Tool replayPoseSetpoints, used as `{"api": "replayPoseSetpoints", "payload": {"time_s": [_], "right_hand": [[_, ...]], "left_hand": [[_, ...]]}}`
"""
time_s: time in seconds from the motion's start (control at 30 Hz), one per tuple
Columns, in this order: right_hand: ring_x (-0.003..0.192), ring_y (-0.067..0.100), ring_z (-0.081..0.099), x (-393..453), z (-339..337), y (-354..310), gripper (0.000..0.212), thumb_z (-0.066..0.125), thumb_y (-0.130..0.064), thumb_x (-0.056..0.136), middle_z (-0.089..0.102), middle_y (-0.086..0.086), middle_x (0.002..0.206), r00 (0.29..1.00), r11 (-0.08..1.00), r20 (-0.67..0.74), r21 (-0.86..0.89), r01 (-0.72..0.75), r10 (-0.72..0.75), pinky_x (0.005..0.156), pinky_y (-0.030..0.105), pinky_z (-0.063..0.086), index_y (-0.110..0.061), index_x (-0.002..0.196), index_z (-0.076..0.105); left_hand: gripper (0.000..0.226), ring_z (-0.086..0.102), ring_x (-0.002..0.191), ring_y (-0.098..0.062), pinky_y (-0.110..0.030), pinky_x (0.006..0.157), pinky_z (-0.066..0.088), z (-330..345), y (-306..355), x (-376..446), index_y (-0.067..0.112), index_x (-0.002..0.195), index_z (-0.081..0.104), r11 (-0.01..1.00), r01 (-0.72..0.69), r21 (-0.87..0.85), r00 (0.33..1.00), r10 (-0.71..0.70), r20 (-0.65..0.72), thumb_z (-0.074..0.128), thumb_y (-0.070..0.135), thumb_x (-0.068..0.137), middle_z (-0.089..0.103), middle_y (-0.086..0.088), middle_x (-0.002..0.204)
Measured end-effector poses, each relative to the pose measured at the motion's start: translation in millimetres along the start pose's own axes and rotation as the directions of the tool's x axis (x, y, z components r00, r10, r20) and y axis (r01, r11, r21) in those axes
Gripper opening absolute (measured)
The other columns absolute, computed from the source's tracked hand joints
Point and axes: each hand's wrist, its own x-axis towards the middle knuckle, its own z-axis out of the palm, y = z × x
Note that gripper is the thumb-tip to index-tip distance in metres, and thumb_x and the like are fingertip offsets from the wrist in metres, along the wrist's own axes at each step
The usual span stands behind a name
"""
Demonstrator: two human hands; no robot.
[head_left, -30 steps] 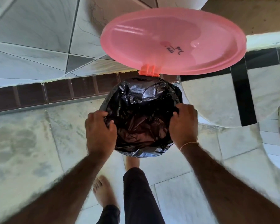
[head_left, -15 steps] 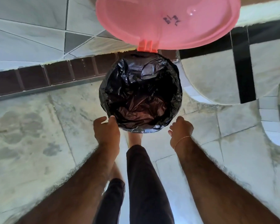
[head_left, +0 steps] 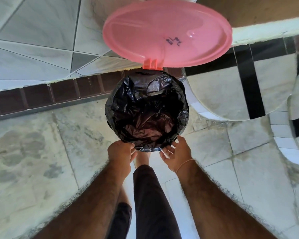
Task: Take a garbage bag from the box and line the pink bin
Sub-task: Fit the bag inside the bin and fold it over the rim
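The pink bin stands on the floor with its round lid swung up and open; the black garbage bag fills it and folds over the rim, hiding the bin's body. My left hand is at the near-left rim, fingers curled on the bag's overhanging edge. At the near-right rim, my right hand has its palm up and fingers spread, touching the bag's edge from below. The box of bags is not in view.
My dark trouser leg and bare foot are just in front of the bin. A brown brick kerb runs behind it on the left. White curved tiled steps with black stripes rise to the right.
Both hands let go of the bag's sides, dropped back toward me, then came up again to the bag's near edge. The camera view shifted slightly.
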Motion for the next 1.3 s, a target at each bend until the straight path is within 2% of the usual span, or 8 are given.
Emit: {"api": "replayPoseSetpoints", "payload": {"time_s": [0.23, 0.53, 0.67, 0.83, 0.9, 1.07, 1.13, 1.3], "right_hand": [[0.101, 0.035, 0.061, 2.9, -0.7, 0.9, 0.043, 0.049, -0.050, 0.093, 0.060, 0.019, 0.114, 0.989, 0.995, 0.132, 0.063, -0.077, 0.068, 0.091, 0.051, 0.047, -0.011, 0.108, 0.056], [0.116, 0.027, 0.054, 3.3, -7.1, -5.8, 0.049, 0.050, -0.052, 0.092, 0.058, 0.010, 0.121, 0.999, 0.995, 0.013, -0.093, 0.040, -0.039, 0.096, 0.042, 0.043, -0.013, 0.121, 0.055], [0.096, 0.027, 0.056, 3.7, -2.8, -19.2, 0.038, 0.051, -0.048, 0.094, 0.058, 0.011, 0.097, 0.971, 0.942, -0.139, -0.302, 0.146, -0.194, 0.080, 0.039, 0.046, -0.011, 0.101, 0.056], [0.086, 0.027, 0.055, -6.8, 3.2, -38.2, 0.038, 0.050, -0.042, 0.094, 0.056, 0.009, 0.080, 0.932, 0.868, -0.136, -0.430, 0.249, -0.335, 0.074, 0.038, 0.048, -0.005, 0.089, 0.057], [0.074, 0.027, 0.051, -15.7, 5.5, -41.0, 0.040, 0.049, -0.040, 0.094, 0.056, 0.011, 0.078, 0.881, 0.742, -0.100, -0.587, 0.322, -0.462, 0.071, 0.038, 0.047, -0.006, 0.074, 0.055], [0.073, 0.029, 0.051, -34.1, -2.2, -34.1, 0.039, 0.051, -0.034, 0.095, 0.054, 0.004, 0.066, 0.734, 0.378, 0.088, -0.812, 0.444, -0.674, 0.068, 0.030, 0.036, -0.010, 0.064, 0.052], [0.078, 0.027, 0.050, -39.1, -7.6, -27.6, 0.029, 0.054, -0.036, 0.092, 0.057, 0.005, 0.078, 0.723, 0.371, 0.097, -0.807, 0.460, -0.684, 0.071, 0.028, 0.035, -0.012, 0.076, 0.055], [0.095, 0.029, 0.056, -61.4, -15.8, -15.0, 0.030, 0.057, -0.038, 0.090, 0.061, 0.008, 0.098, 0.724, 0.380, 0.100, -0.798, 0.468, -0.682, 0.080, 0.030, 0.041, -0.010, 0.097, 0.062]], "left_hand": [[0.011, 0.068, 0.085, -0.023, -0.040, 0.088, 0.056, 1.7, -1.6, 1.6, 0.002, 0.087, 0.064, 0.999, 0.026, -0.037, 0.999, -0.026, -0.018, 0.058, -0.007, 0.086, 0.069, -0.016, 0.087], [0.013, 0.067, 0.098, -0.025, -0.041, 0.087, 0.055, -8.8, 1.6, -2.0, 0.003, 0.098, 0.064, 1.000, 0.004, -0.017, 1.000, -0.005, -0.008, 0.056, -0.001, 0.089, 0.069, -0.014, 0.097], [0.015, 0.060, 0.085, -0.023, -0.035, 0.076, 0.052, -24.0, 10.5, 2.6, 0.013, 0.083, 0.056, 0.997, -0.060, 0.039, 0.997, 0.062, -0.049, 0.050, 0.003, 0.093, 0.060, -0.009, 0.093], [0.011, 0.056, 0.079, -0.026, -0.036, 0.075, 0.048, -39.2, 32.2, -8.5, 0.009, 0.099, 0.054, 0.980, -0.170, 0.101, 0.984, 0.175, -0.038, 0.050, 0.002, 0.092, 0.057, -0.015, 0.094], [0.012, 0.054, 0.072, -0.025, -0.033, 0.069, 0.046, -43.6, 42.0, -14.6, 0.007, 0.099, 0.055, 0.966, -0.223, 0.129, 0.973, 0.230, -0.039, 0.053, 0.001, 0.090, 0.057, -0.014, 0.081], [0.017, 0.060, 0.083, -0.024, -0.031, 0.074, 0.046, -56.5, 58.5, -36.1, 0.020, 0.095, 0.064, 0.681, -0.459, 0.570, 0.848, 0.527, 0.054, 0.059, 0.011, 0.081, 0.067, -0.004, 0.096], [0.023, 0.054, 0.089, -0.016, -0.024, 0.077, 0.037, -63.2, 60.9, -49.2, 0.017, 0.105, 0.063, 0.549, -0.500, 0.670, 0.799, 0.591, 0.112, 0.055, 0.010, 0.085, 0.061, 0.002, 0.098], [0.027, 0.051, 0.094, -0.013, -0.022, 0.083, 0.035, -82.2, 62.5, -71.0, 0.014, 0.112, 0.065, 0.462, -0.511, 0.725, 0.769, 0.623, 0.144, 0.053, 0.011, 0.088, 0.064, -0.002, 0.113]]}}
